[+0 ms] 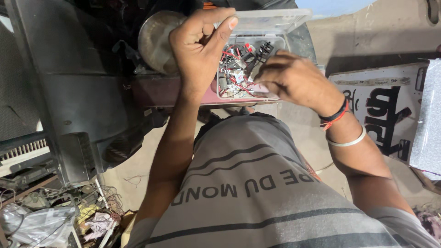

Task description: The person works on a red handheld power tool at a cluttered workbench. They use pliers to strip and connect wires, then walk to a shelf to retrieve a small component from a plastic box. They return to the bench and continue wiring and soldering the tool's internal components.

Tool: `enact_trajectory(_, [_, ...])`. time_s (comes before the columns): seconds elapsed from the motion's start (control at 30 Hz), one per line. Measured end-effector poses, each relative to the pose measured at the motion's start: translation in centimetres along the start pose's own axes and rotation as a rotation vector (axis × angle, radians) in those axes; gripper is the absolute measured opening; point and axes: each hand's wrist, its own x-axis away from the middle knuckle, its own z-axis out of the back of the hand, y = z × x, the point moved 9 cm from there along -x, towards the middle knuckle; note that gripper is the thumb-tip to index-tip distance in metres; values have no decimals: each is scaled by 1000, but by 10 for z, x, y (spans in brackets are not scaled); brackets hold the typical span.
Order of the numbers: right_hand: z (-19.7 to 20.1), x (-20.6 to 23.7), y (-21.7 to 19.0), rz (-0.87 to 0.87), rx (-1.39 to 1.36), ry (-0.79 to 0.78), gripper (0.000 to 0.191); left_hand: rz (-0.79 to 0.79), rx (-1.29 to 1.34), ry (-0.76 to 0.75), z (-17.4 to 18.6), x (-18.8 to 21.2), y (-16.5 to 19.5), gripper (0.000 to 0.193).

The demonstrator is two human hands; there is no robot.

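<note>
Grey striped shirt cloth (257, 193) fills the bottom of the view, and both forearms reach forward from it to a clear plastic parts box (229, 92) that sits on a dark maroon ledge (156, 89), at its right end. The box's clear lid (271, 20) is flipped open and stands behind it.

Left hand (200, 46) is raised just above the box's left wall, thumb and forefinger pinched together; whatever sits in that grip is too small to make out, so I cannot tell if it holds anything. Right hand (294, 78) is dipped over the box's right edge, fingers curled down among the contents; its fingertips are hidden, so I cannot tell whether that grip is closed on a piece.

Inside lie small electrical connectors and switches (239, 62) with thin red, black and white leads, loosely tangled. They look light and stiff-bodied, while the leads are soft and likely to snag on each other. A hard plastic body seems the sounder place to pinch, since pulling a wire could drag neighbours along or strain a joint. The box itself looks light and thin-walled, likely to slide if nudged.

A round metal dish (156, 41) rests just left of the box.
</note>
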Motion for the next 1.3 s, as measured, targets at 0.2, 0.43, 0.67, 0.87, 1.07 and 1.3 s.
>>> enact_trajectory(0.2, [-22, -8, -8, 103, -26, 14, 25, -17, -47, 33, -1, -5, 2, 13])
enact_trajectory(0.43, [-27, -9, 0, 27, -155, -162, 17, 13, -34, 65, -1, -13, -6, 12])
enact_trajectory(0.67, [-15, -20, -6, -52, -252, -79, 16, 6, -70, 91, 1, -20, -13, 11])
enact_trajectory(0.87, [-25, -41, -14, -74, -77, -68, 31, -13, -58, 80, -1, -19, -8, 11])
enact_trajectory(1.07, [-33, -39, -13, -153, 108, -85, 40, -26, -103, 88, 6, -22, -5, 13])
enact_trajectory(1.3, [-21, -18, 18, -209, -304, 230, 16, 30, -58, 110, 9, -16, -10, 14])
